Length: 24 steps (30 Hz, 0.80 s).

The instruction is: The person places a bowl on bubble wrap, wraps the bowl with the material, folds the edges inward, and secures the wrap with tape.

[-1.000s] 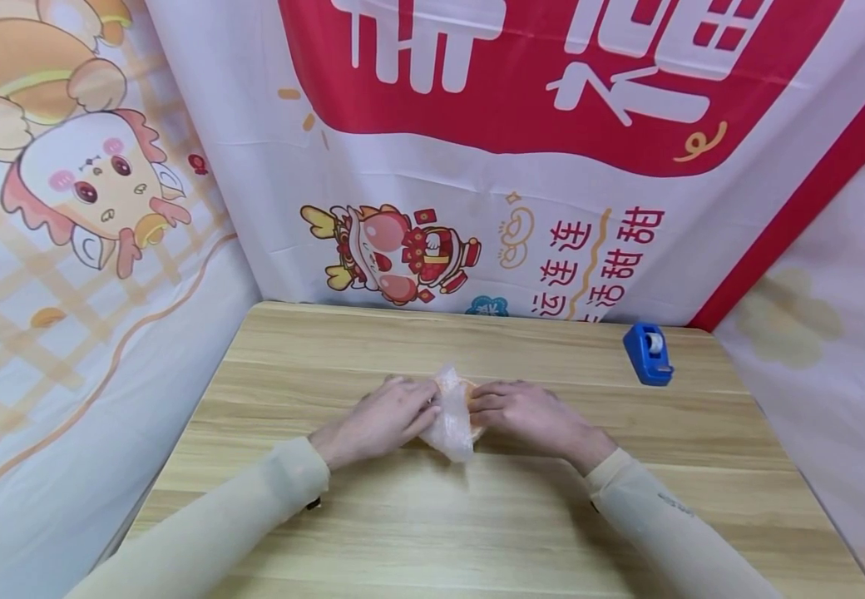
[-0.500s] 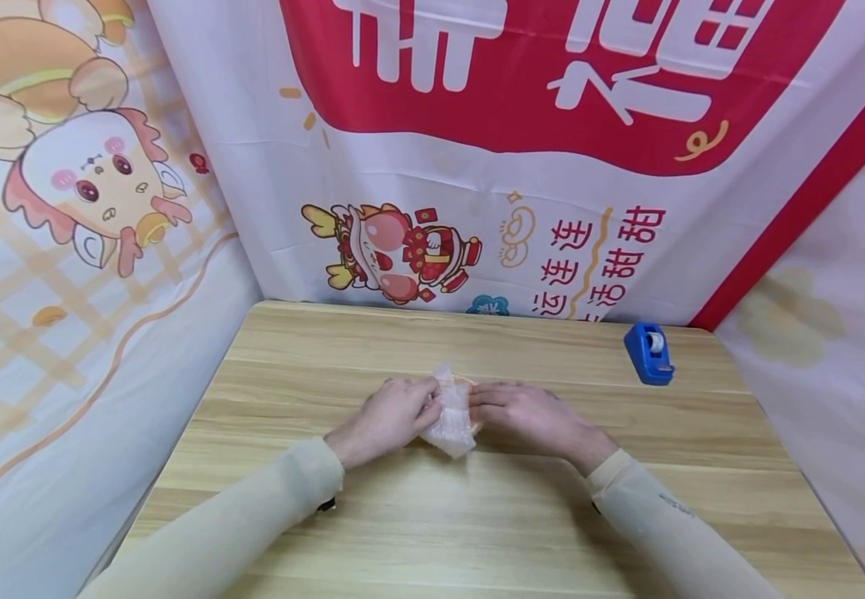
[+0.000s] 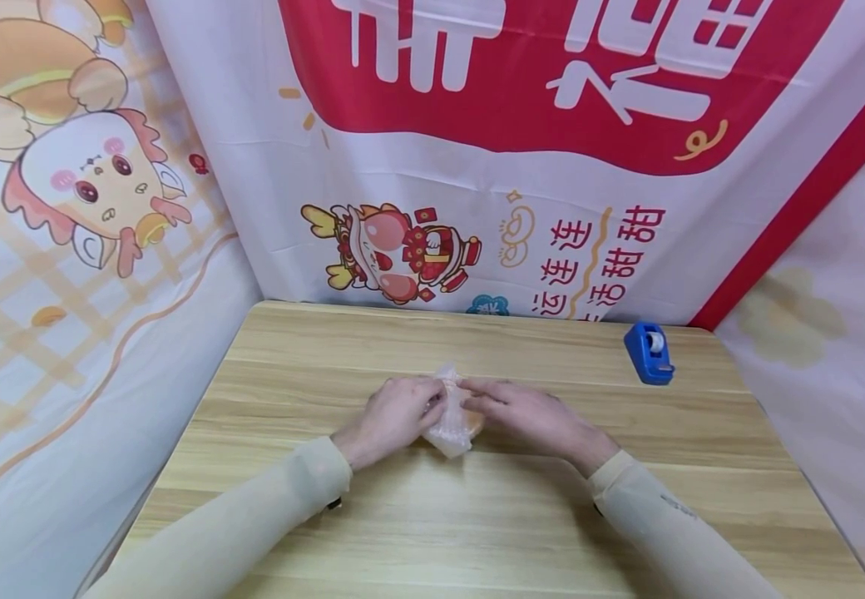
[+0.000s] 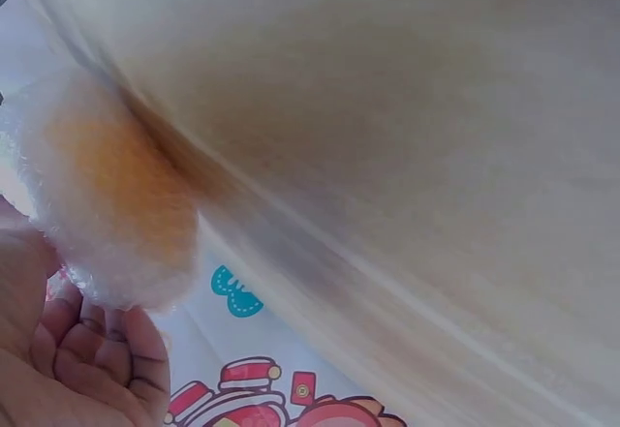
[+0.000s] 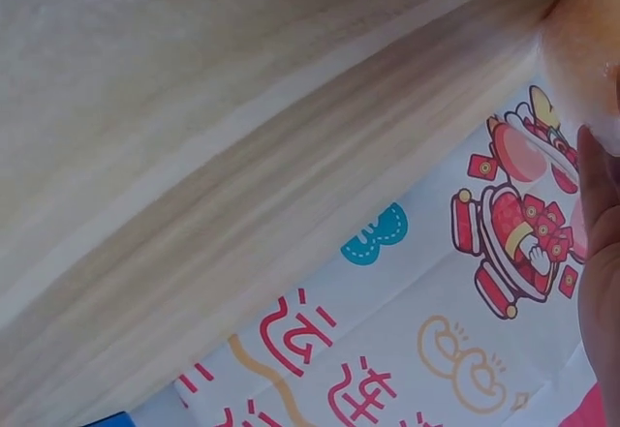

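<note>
Remotely, I see the left hand (image 3: 393, 418) gripping, fingers curled, bubble wrap (image 3: 451, 437) around an orange object (image 4: 131, 180); the right hand (image 3: 533, 418) touches it, fingers extended. Between them, it's on the wood-grain table (image 3: 447, 524), left of the blue tape dispenser (image 3: 648, 358).

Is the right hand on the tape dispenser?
No: the tape dispenser stands apart from the right hand, which is at the bubble wrap.

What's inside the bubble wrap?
A rounded orange item shows hazily through the bubble wrap. The wrap blurs its surface, so any markings and what exactly it is can't be made out; its underside is hidden.
</note>
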Motion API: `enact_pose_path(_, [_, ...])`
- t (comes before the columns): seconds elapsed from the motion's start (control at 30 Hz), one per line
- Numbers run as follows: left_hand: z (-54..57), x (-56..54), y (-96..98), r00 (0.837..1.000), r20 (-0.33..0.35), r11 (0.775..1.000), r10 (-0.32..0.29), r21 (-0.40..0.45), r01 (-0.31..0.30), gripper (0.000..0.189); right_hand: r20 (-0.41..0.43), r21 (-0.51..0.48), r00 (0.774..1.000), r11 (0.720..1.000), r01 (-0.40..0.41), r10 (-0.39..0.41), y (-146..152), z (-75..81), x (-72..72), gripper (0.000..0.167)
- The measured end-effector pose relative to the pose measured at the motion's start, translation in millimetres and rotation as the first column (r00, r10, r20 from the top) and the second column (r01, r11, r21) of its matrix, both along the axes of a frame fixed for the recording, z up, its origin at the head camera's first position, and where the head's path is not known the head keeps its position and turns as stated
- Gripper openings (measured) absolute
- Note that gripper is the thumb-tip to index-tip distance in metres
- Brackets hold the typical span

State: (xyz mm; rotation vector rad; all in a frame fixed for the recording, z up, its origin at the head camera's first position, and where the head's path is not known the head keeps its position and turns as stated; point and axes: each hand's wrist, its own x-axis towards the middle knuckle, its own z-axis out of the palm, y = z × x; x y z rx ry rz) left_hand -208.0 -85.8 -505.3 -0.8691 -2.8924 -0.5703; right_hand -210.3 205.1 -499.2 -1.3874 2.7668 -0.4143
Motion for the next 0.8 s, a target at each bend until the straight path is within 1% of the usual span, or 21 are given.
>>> enact_pose_path(0.07, [1.4,0.1,0.3,0.999,0.039,1.000,0.005,0.023,-0.006,0.012,-0.085,0.029,0.996,0.999,-0.032,0.035,0,0.1,-0.7,0.048])
enact_pose_path(0.1, [2.1,0.3,0.3,0.998,0.056,0.999,0.008,0.034,-0.010,0.012,-0.158,0.056,0.985,0.996,-0.067,0.075,1,0.3,-0.8,0.047])
enact_pose_path(0.17, [3.6,1.2,-0.5,0.998,0.061,1.000,0.006,0.029,-0.008,0.015,-0.220,0.089,0.971,0.993,-0.075,0.093,1,1.0,-0.6,0.044])
enact_pose_path(0.2, [4.9,1.9,-1.1,0.999,0.046,1.000,-0.002,0.008,0.002,0.017,-0.235,0.102,0.967,0.992,-0.079,0.101,1,1.4,-0.5,0.043])
enact_pose_path(0.23, [6.4,2.5,-1.7,1.000,0.017,0.999,-0.024,-0.022,0.024,0.019,-0.238,0.111,0.966,0.991,-0.079,0.104,1,2.0,-0.1,0.043])
enact_pose_path(0.27, [8.6,3.5,-2.2,0.998,-0.025,0.996,-0.062,-0.068,0.060,0.021,-0.236,0.120,0.966,0.990,-0.076,0.102,1,2.5,0.2,0.043])
enact_pose_path(0.3, [11.0,4.6,-2.7,0.991,-0.075,0.987,-0.108,-0.124,0.098,0.025,-0.231,0.126,0.968,0.989,-0.072,0.100,1,2.9,0.6,0.043])
enact_pose_path(0.33, [13.5,6.2,-3.6,0.978,-0.129,0.973,-0.165,-0.186,0.139,0.028,-0.225,0.130,0.969,0.989,-0.070,0.099,1,2.6,0.6,0.044])
enact_pose_path(0.37, [15.9,8.1,-4.4,0.956,-0.182,0.951,-0.230,-0.249,0.181,0.030,-0.219,0.133,0.971,0.989,-0.067,0.095,1,2.6,0.9,0.044])
enact_pose_path(0.43, [21.0,13.5,-6.0,0.900,-0.253,0.902,-0.356,-0.346,0.259,0.030,-0.212,0.137,0.973,0.989,-0.061,0.089,1,1.9,1.0,0.044])
enact_pose_path(0.47, [23.3,16.5,-6.7,0.873,-0.272,0.878,-0.406,-0.382,0.289,0.027,-0.215,0.139,0.973,0.989,-0.060,0.089,1,1.4,0.9,0.044])
enact_pose_path(0.5, [24.9,19.6,-7.8,0.859,-0.270,0.864,-0.435,-0.395,0.313,0.025,-0.221,0.139,0.971,0.988,-0.061,0.091,1,0.9,0.7,0.044])
enact_pose_path(0.53, [26.2,22.8,-9.3,0.851,-0.261,0.853,-0.455,-0.401,0.333,0.026,-0.227,0.138,0.969,0.988,-0.063,0.093,1,0.5,0.6,0.044])
enact_pose_path(0.57, [27.4,25.8,-10.9,0.850,-0.243,0.847,-0.467,-0.401,0.350,0.031,-0.235,0.138,0.968,0.988,-0.062,0.094,1,0.4,0.7,0.044])
enact_pose_path(0.63, [28.5,30.6,-14.0,0.865,-0.190,0.845,-0.464,-0.388,0.368,0.043,-0.250,0.135,0.963,0.989,-0.067,0.100,1,0.1,0.5,0.044])
enact_pose_path(0.7, [28.5,34.0,-17.6,0.883,-0.145,0.846,-0.447,-0.390,0.364,0.048,-0.256,0.132,0.961,0.989,-0.070,0.102,1,0.2,0.4,0.044])
enact_pose_path(0.8, [26.7,36.1,-22.3,0.887,-0.127,0.822,-0.445,-0.450,0.348,0.052,-0.257,0.119,0.960,0.989,-0.084,0.113,1,-0.9,-0.1,0.044])
